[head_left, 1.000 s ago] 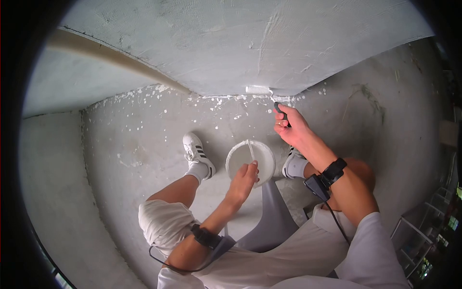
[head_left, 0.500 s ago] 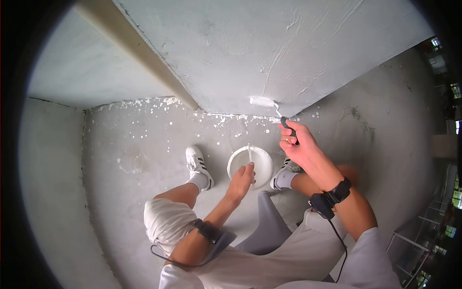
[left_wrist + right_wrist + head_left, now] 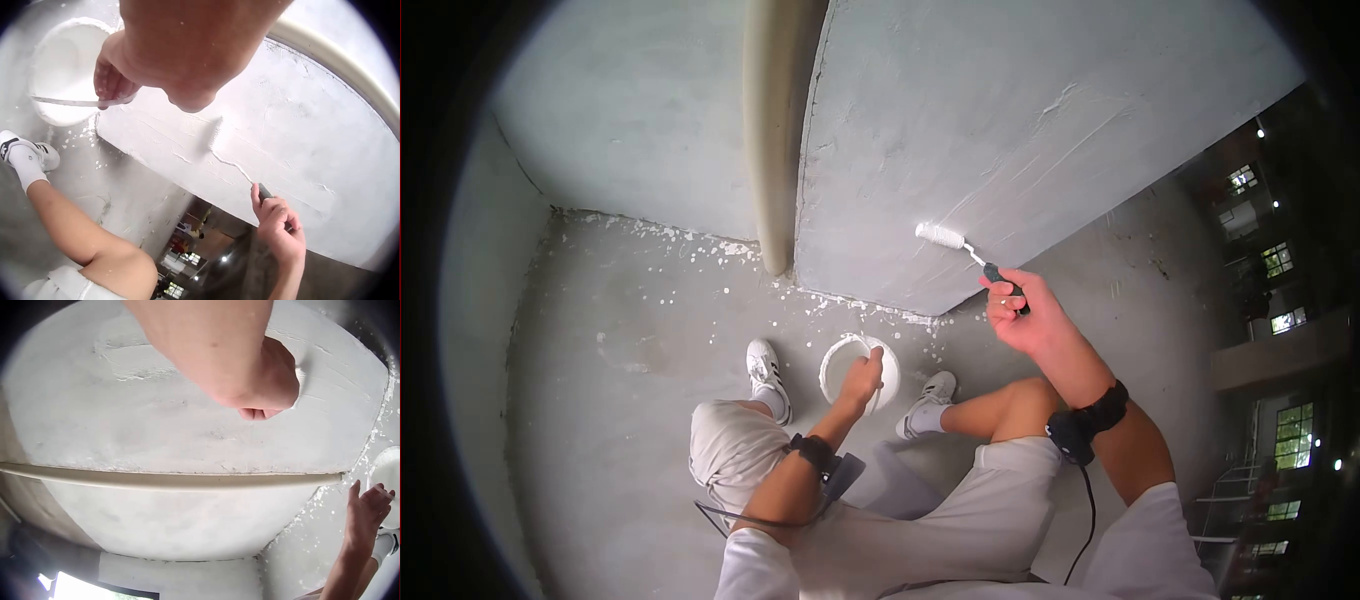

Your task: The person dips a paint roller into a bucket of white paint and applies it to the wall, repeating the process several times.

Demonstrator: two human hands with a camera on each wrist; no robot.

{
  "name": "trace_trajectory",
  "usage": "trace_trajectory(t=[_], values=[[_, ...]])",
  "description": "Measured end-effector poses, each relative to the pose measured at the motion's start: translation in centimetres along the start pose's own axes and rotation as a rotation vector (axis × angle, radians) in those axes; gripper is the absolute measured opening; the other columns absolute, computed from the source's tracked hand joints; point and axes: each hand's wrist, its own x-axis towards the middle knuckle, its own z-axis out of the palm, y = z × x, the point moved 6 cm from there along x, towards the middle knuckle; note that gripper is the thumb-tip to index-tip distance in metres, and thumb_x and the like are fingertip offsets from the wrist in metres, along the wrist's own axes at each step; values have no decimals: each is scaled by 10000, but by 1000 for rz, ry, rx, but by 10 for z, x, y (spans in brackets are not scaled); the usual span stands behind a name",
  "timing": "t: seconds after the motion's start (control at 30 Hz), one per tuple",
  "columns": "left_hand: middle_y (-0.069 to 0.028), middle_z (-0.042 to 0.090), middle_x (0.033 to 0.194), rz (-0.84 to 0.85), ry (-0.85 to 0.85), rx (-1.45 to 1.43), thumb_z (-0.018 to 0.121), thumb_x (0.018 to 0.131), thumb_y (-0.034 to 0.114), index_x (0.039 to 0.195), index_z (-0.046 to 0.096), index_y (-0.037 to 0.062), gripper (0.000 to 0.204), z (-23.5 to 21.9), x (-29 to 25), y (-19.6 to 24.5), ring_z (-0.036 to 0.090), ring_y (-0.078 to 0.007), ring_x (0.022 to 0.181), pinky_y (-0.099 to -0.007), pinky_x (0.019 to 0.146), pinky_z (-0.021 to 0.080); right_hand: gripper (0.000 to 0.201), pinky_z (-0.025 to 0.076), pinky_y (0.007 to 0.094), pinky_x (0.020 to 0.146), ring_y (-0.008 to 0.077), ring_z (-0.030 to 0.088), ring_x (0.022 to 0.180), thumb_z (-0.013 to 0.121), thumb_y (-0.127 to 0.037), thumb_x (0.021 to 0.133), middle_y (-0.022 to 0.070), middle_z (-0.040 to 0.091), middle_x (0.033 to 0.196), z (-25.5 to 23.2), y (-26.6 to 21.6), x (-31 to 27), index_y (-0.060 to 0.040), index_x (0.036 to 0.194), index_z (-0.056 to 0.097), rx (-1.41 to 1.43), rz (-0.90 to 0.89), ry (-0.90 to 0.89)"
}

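Observation:
A white paint roller (image 3: 941,236) lies against the grey wall, its dark handle gripped by the right hand (image 3: 1025,310). In the left wrist view the roller (image 3: 217,133) and the right hand (image 3: 280,228) show below the left forearm. The left hand (image 3: 862,380) is at the white bucket (image 3: 827,372), its fingers curled round the thin bail handle (image 3: 69,102). White paint coats the bucket's rim and inside. In the right wrist view the right hand (image 3: 275,381) hides most of the roller (image 3: 300,384).
A beige pipe (image 3: 768,150) runs down the wall corner to the floor. White paint spots lie along the foot of the wall. Two shoes (image 3: 767,370) flank the bucket on the concrete floor (image 3: 620,400). Metal racks and windows (image 3: 1293,436) are at the far right.
The roller and right hand have moved up the wall from near its foot. The left hand has kept hold of the bail. The head view has swung, bringing the pipe nearer the middle.

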Motion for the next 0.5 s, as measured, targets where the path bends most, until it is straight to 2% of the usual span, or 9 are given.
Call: trace_trajectory(t=[0.1,0.2,0.27,0.47,0.5], values=[[-60,542,704,26,36,10,432,898,489,814,553,35,477,-4,2,-6,575,-186,638,-327,588,409,358,278,209,419,35,340,430,497,-103,934,-30,429,613,14,-9,-22,91,1211,379,-18,-25,-10],[-213,623,835,38,4,21,407,878,535,967,585,-103,668,-6,0,-8,641,-284,753,-384,769,463,350,277,210,422,35,343,437,492,-95,933,-27,428,613,22,-20,-47,96,1203,378,-19,-40,-31],[-209,621,823,44,2,10,408,881,536,960,581,-111,674,-3,8,-14,639,-284,748,-389,760,466,307,271,212,436,36,339,454,492,-90,929,-26,426,623,27,-31,-60,97,1153,398,-16,-31,-63],[-222,608,800,90,-56,-20,403,898,521,913,570,-132,674,6,20,-17,634,-287,710,-389,725,474,340,276,207,428,33,347,443,481,-90,938,-21,436,619,58,-49,-109,119,1187,381,-45,-98,-84],[-50,504,624,127,-53,-42,418,907,507,700,519,63,500,8,22,-18,550,-190,566,-322,515,383,340,277,207,426,34,346,442,480,-89,939,-20,434,618,63,-52,-118,121,1186,380,-45,-117,-82]])
